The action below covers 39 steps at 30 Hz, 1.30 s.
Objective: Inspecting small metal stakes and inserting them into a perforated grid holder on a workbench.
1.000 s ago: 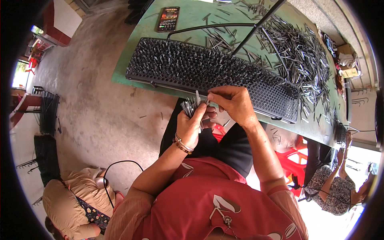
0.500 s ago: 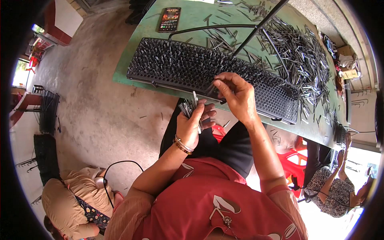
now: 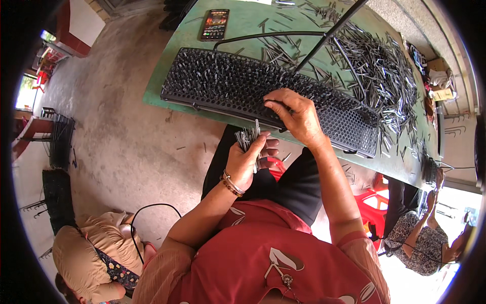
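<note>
My left hand (image 3: pixel 244 163) is closed around a bundle of thin, flat metal strips (image 3: pixel 246 139), whose ends fan out above the thumb, just off the table's near edge. Over the front part of a long black perforated rack (image 3: pixel 349 130), my right hand (image 3: pixel 299 117) has thumb and forefinger pinched together. Whatever is between those fingertips is too small and dark to make out. Upright strips (image 3: pixel 217 73) crowd the holes of the rack's left and back parts. Bare holes show along its front edge and at the right end.
A large heap of loose strips (image 3: pixel 382 76) covers the right of the green table (image 3: pixel 162 81). Black bent rods (image 3: pixel 334 33) stand over the rack. A phone (image 3: pixel 214 25) lies at the far left. Other people sit at lower left (image 3: pixel 96 258) and right (image 3: pixel 417 243).
My right hand has shifted slightly left along the rack, and the strip seen at its fingertips earlier no longer shows clearly. My left hand, with its bundle, has moved a little to the right.
</note>
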### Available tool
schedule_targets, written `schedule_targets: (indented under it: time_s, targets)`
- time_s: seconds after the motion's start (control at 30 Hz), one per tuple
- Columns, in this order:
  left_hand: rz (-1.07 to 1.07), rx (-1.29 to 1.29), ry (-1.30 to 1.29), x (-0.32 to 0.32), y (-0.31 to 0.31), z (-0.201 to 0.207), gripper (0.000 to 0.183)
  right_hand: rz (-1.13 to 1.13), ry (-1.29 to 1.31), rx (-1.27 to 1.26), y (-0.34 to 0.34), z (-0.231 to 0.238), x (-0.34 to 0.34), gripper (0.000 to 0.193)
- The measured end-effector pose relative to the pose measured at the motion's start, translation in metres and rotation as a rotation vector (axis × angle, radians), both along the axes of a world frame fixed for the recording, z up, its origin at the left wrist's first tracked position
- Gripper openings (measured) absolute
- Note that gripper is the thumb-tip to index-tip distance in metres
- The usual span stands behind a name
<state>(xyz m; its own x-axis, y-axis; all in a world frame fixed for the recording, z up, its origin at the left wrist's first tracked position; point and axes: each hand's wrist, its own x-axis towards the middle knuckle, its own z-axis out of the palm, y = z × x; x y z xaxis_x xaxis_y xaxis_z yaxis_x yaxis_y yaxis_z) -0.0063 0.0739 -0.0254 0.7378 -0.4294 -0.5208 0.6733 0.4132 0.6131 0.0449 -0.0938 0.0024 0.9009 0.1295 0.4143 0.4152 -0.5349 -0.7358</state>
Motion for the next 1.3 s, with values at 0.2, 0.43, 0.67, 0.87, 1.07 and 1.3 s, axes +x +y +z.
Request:
schedule_targets:
  time_s: [0.2,0.43,0.67,0.87,1.07,1.3]
  targets:
    - [-0.054,0.009,-0.029,-0.002,-0.001,-0.002,0.025,-0.038,-0.010,-0.073,0.006,-0.005,-0.005,0.018]
    - [-0.060,0.011,-0.010,-0.004,-0.004,0.001,0.025,-0.044,-0.126,-0.199,0.009,-0.005,-0.009,0.021]
    - [-0.129,-0.004,-0.069,-0.006,-0.004,0.001,0.027,-0.088,-0.212,-0.423,0.009,-0.001,-0.013,0.020]
    - [-0.139,-0.030,-0.117,-0.004,-0.006,0.006,0.025,-0.091,0.283,0.037,0.002,0.032,-0.030,0.018]
    - [-0.170,-0.054,-0.154,-0.004,-0.018,0.008,0.024,-0.048,0.579,0.339,-0.017,0.021,-0.044,0.019]
    - [-0.199,-0.063,-0.097,-0.002,-0.026,-0.001,0.025,-0.370,0.358,0.348,-0.026,0.017,-0.039,0.019]
